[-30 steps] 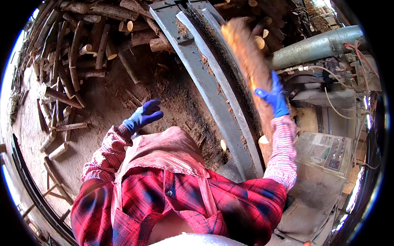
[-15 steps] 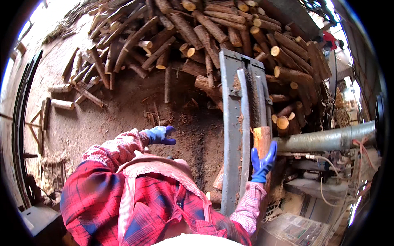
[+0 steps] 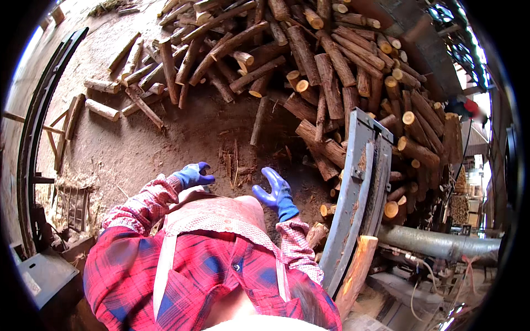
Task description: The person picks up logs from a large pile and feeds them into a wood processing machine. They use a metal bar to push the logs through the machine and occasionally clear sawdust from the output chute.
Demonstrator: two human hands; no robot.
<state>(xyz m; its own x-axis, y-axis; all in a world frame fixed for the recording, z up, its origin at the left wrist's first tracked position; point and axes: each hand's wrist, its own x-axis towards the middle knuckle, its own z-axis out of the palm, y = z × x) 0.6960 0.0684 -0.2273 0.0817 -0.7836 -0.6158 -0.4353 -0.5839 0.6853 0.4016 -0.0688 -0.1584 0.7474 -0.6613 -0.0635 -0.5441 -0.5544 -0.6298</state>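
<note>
Both my hands wear blue work gloves and hover in front of my apron. My left hand (image 3: 193,174) is empty, its thumb and fingers apart. To its right, my right hand (image 3: 276,193) is also open, fingers stretched forward and thumb out to the side. A peeled-looking orange-brown log (image 3: 356,271) lies at the near end of a grey metal trough (image 3: 348,193), apart from my right hand. Short pieces of wood (image 3: 317,236) lie by the trough's left side, close to my right forearm.
A large heap of cut logs (image 3: 309,60) spreads across the far ground, with loose logs (image 3: 103,110) at its left. A single log (image 3: 259,121) lies nearer. On the right are a thick grey pipe (image 3: 441,243) and hoses. A dark metal rail (image 3: 47,127) runs along the left.
My right hand has let go of the log on the trough and come left, in front of my body. The view has turned, so the trough and heap appear farther right.
</note>
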